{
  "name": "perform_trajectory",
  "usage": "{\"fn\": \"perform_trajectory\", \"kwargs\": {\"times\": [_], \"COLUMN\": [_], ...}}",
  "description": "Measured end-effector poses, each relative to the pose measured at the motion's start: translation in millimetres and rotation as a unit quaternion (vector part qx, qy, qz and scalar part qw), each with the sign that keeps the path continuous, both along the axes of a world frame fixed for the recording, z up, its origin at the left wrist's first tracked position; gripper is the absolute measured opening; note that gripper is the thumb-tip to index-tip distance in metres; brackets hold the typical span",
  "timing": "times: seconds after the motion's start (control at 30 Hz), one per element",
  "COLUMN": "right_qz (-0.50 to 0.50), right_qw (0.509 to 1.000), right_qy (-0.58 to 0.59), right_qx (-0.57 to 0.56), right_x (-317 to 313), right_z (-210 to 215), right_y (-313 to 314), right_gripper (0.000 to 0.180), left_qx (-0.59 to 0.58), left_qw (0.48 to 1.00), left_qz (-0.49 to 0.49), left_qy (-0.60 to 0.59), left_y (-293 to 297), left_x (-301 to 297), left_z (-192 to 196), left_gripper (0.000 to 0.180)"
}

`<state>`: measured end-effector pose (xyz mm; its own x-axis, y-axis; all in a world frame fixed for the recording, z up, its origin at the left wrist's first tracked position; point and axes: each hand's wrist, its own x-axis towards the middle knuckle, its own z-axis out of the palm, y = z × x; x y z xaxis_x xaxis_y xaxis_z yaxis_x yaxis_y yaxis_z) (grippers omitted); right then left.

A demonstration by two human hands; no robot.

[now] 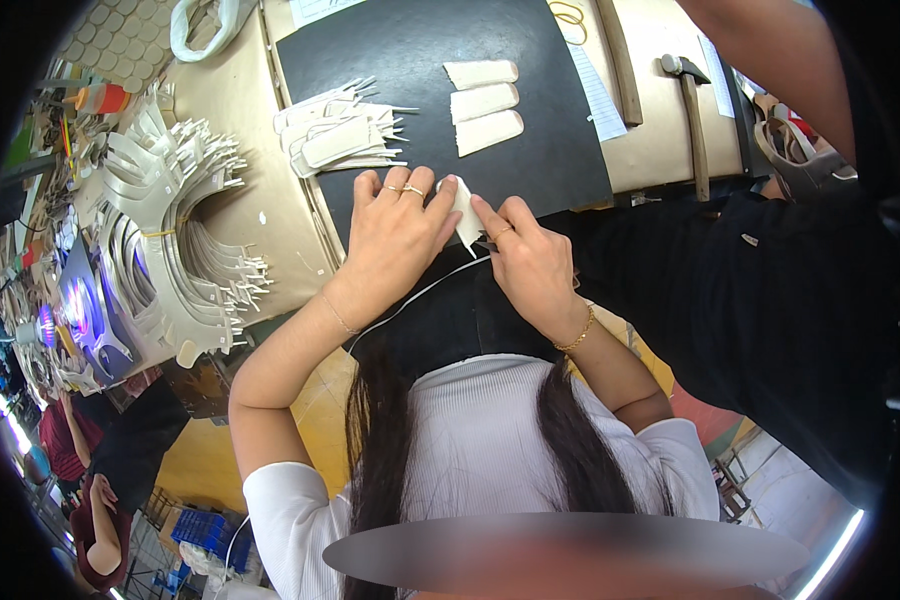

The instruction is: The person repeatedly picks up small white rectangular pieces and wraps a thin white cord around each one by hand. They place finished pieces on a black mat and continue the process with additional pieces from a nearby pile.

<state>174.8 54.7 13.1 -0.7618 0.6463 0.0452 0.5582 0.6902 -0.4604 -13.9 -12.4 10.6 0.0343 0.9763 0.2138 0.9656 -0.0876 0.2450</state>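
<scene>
A small cream strap piece (466, 216) is between my hands at the near edge of a black mat (400, 50). My left hand (398, 225) is closed, pinching its upper left side between thumb and forefinger. My right hand (532, 262) is closed against its right side, fingers curled; a small grey edge shows beneath those fingers, too hidden to name. Beyond my left hand lies a loose pile of cream strap pieces (340, 140) with thin ends. Three more cream pieces (486, 102) lie in a column farther right on the mat.
Left of the mat, bundled pale cut pieces (175, 230) stand fanned out. A white ring-shaped roll (205, 30) is behind them. To the right lie a wooden bar (620, 65), a hammer (694, 120) and yellow rubber bands (568, 14). A person in black (750, 270) stands close on my right.
</scene>
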Motion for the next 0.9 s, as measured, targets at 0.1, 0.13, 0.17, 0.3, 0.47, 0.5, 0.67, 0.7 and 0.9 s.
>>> {"fn": "perform_trajectory", "kwargs": {"times": [0.1, 0.13, 0.17, 0.3, 0.47, 0.5, 0.67, 0.7, 0.9], "right_qz": [0.002, 0.002, 0.011, 0.029, 0.044, 0.046, 0.050, 0.047, 0.048], "right_qw": [1.000, 0.999, 0.998, 0.995, 0.995, 0.994, 0.996, 0.997, 0.998], "right_qy": [-0.020, -0.028, -0.028, -0.030, 0.002, 0.008, 0.034, 0.040, 0.041], "right_qx": [0.023, 0.031, 0.054, 0.096, 0.094, 0.096, 0.072, 0.053, 0.015], "right_x": [-2, -3, -3, -6, -21, -25, -24, -18, 10], "right_z": [0, 1, 1, 1, -3, -5, -6, -5, 0], "right_y": [-2, -2, -3, 0, 8, 10, 16, 18, 14], "right_gripper": [0.053, 0.051, 0.047, 0.039, 0.037, 0.037, 0.037, 0.040, 0.048], "left_qx": [-0.011, -0.017, -0.001, 0.046, 0.046, 0.061, 0.069, 0.067, 0.062], "left_qw": [1.000, 1.000, 1.000, 0.998, 0.999, 0.998, 0.997, 0.997, 0.998], "left_qz": [0.000, 0.000, -0.010, -0.040, -0.014, -0.018, -0.035, -0.034, -0.028], "left_qy": [-0.008, -0.014, -0.015, 0.008, 0.020, 0.029, 0.010, 0.012, 0.012], "left_y": [0, 0, 0, 0, -11, -12, -13, -12, -10], "left_x": [0, -1, -3, -9, -13, -13, -14, -13, -6], "left_z": [-2, -4, -5, -13, -17, -18, -19, -19, -15], "left_gripper": [0.036, 0.037, 0.037, 0.036, 0.036, 0.036, 0.033, 0.033, 0.033]}}
